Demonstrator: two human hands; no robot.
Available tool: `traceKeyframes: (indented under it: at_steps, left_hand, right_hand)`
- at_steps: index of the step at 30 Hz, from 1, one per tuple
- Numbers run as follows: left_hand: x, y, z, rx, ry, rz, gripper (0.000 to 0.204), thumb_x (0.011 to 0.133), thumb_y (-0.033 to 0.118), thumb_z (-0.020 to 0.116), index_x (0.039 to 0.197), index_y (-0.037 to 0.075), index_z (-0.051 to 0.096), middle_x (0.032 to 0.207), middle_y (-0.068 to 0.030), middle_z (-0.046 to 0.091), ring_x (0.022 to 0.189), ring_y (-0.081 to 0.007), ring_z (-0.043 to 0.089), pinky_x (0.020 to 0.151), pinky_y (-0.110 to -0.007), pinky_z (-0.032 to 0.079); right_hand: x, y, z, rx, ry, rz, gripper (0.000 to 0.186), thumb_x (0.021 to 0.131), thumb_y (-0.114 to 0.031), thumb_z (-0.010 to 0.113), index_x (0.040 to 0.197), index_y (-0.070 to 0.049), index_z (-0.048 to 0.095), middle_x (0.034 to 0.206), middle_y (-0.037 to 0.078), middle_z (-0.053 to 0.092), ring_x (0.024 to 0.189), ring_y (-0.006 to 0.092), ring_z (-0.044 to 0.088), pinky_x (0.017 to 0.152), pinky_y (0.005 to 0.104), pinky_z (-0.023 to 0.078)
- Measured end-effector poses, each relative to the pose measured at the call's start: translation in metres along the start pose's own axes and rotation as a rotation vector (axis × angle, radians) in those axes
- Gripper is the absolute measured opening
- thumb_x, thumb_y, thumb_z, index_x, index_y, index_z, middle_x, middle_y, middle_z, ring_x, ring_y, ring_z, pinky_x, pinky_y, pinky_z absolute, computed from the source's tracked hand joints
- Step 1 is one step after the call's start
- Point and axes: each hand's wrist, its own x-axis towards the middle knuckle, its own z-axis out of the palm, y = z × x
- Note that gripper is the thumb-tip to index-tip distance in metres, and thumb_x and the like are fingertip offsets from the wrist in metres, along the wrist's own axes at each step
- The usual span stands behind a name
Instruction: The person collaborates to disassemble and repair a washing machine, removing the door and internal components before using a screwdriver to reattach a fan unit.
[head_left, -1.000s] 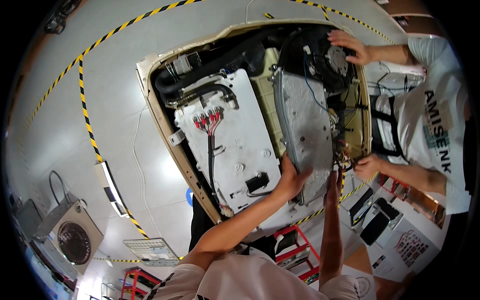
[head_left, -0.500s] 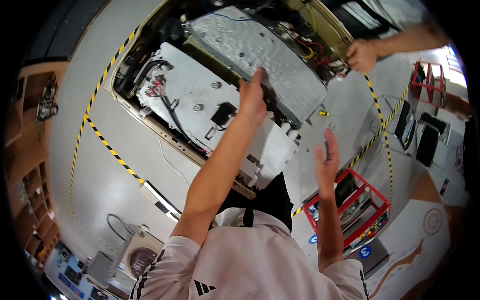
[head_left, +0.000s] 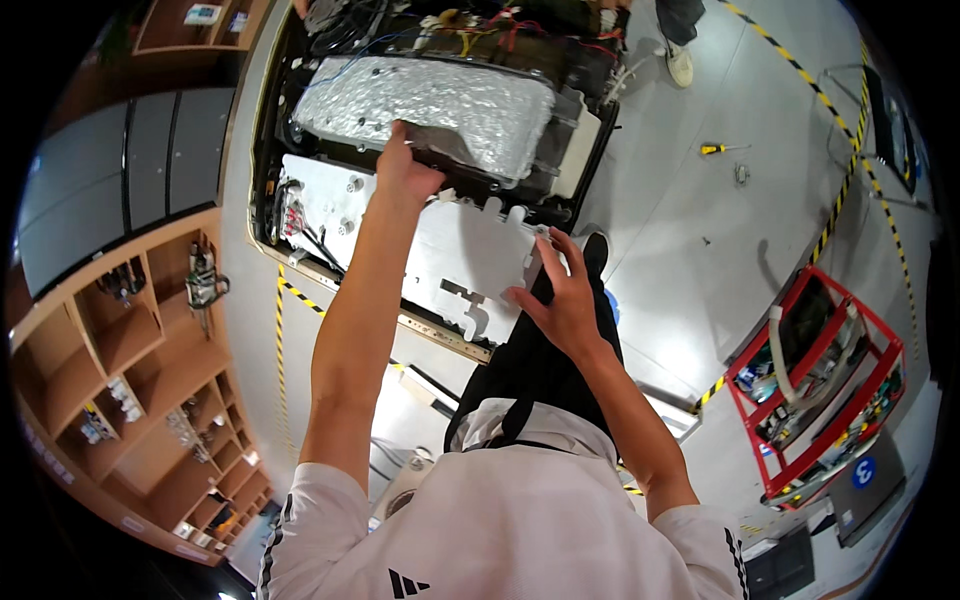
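Observation:
A pale grey metal panel (head_left: 465, 245) with cut-outs, studs and a wire bundle lies along the near side of a large opened appliance cabinet (head_left: 425, 325). My left hand (head_left: 405, 178) holds the panel's far edge, some fingers hidden in the gap behind it. Just beyond that hand lies a silver foil-covered part (head_left: 440, 100). At the panel's right end, my right hand (head_left: 568, 300) is open, thumb and fingers spread. Its fingertips are at the panel's notched edge; whether they press on it I cannot tell.
Coloured wires (head_left: 510, 30) run along the cabinet's far side. A yellow-handled screwdriver (head_left: 714, 149) lies on the floor to the right, near a red-framed tool cart (head_left: 800, 480). Another person's shoe (head_left: 680, 66) stands beyond. Wooden shelves (head_left: 150, 390) line the left.
My right hand has come from free air to the panel's right end. My left hand stays at its far edge. The view has turned; the other person's hand at right is gone from sight.

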Motion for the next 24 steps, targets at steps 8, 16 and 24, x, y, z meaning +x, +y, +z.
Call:
traceKeyframes:
  at_steps: [8, 16, 24]
  left_hand:
    - [-0.014, -0.003, 0.017, 0.051, 0.072, 0.036, 0.039, 0.096, 0.043, 0.038, 0.109, 0.009, 0.050, 0.127, -0.0162, 0.047, 0.116, -0.0338, 0.044, 0.103, -0.057, 0.025]
    - [-0.015, 0.000, 0.012, 0.065, 0.055, 0.016, 0.046, 0.096, 0.044, 0.034, 0.115, 0.004, 0.046, 0.122, -0.0165, 0.049, 0.114, -0.0340, 0.044, 0.103, -0.057, 0.023]
    - [-0.028, -0.004, 0.015, 0.069, 0.055, 0.012, 0.050, 0.095, 0.045, 0.035, 0.121, 0.002, 0.042, 0.124, -0.0157, 0.047, 0.113, -0.0323, 0.044, 0.102, -0.056, 0.026]
  right_hand:
    - [0.002, 0.010, -0.002, 0.095, 0.024, 0.007, 0.070, 0.064, -0.018, 0.081, 0.126, -0.009, 0.048, 0.131, 0.024, 0.037, 0.112, 0.0392, 0.047, 0.094, 0.0416, 0.041]
    - [0.005, 0.007, -0.007, 0.141, -0.029, 0.098, 0.068, 0.065, -0.018, 0.080, 0.124, -0.009, 0.047, 0.132, 0.025, 0.037, 0.116, 0.0416, 0.043, 0.097, 0.0425, 0.038]
    - [0.003, 0.003, -0.011, 0.052, -0.032, 0.051, 0.070, 0.067, -0.019, 0.080, 0.126, -0.009, 0.045, 0.134, 0.021, 0.032, 0.117, 0.0385, 0.042, 0.096, 0.0414, 0.039]
